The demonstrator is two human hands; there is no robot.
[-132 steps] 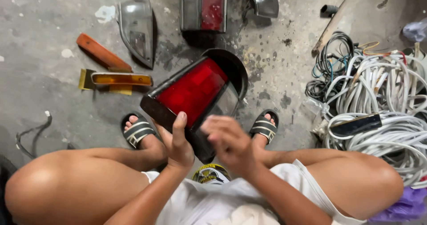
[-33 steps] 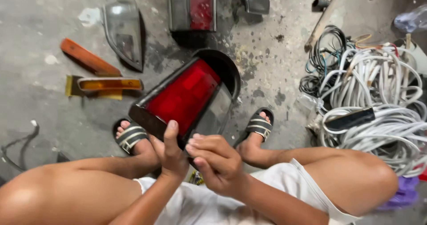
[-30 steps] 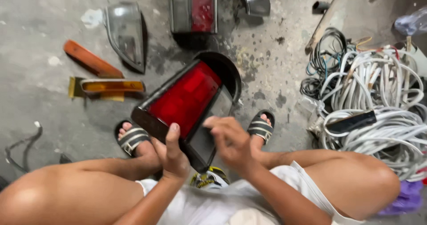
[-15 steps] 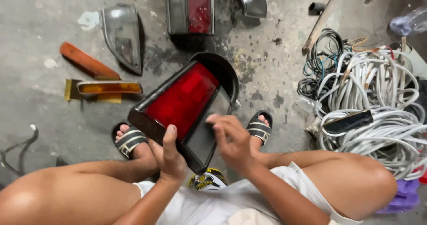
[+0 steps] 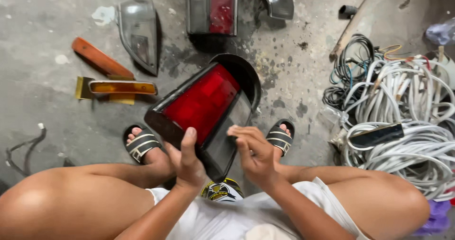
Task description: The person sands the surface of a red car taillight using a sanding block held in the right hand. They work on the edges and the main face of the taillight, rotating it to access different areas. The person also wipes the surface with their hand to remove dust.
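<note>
The person squats on a stained concrete floor (image 5: 47,41) and holds a car tail lamp (image 5: 201,105) between the knees, its near end low by the lap and its far end tilted up and away. The left hand (image 5: 187,161) grips the lamp's near left corner: the thumb lies straight up along the red lens while the remaining fingers wrap beneath the black housing, so the hand is closed on the lamp. The right hand (image 5: 253,152) sits at the lamp's near right edge with fingers curled and bunched, fingertips touching the dark smoked panel; whether it pinches the edge or only rests there cannot be told.

The lamp is a long, rounded-end unit with a glossy red plastic lens, a grey translucent section beside it and a black rim. The person wears striped black sandals, the left sandal (image 5: 140,145) just left of the lamp and the right sandal (image 5: 280,136) just right of it.

Left of the lamp lie an amber side marker lamp (image 5: 122,87) on yellow card and an orange lens strip (image 5: 100,62). Beyond the lamp stand a clear grey corner lamp (image 5: 138,33) and a second tail lamp (image 5: 212,8) with a red centre. Well to the right of the lamp a heap of white cables (image 5: 403,121) and black wires (image 5: 353,64) lies tangled.
</note>
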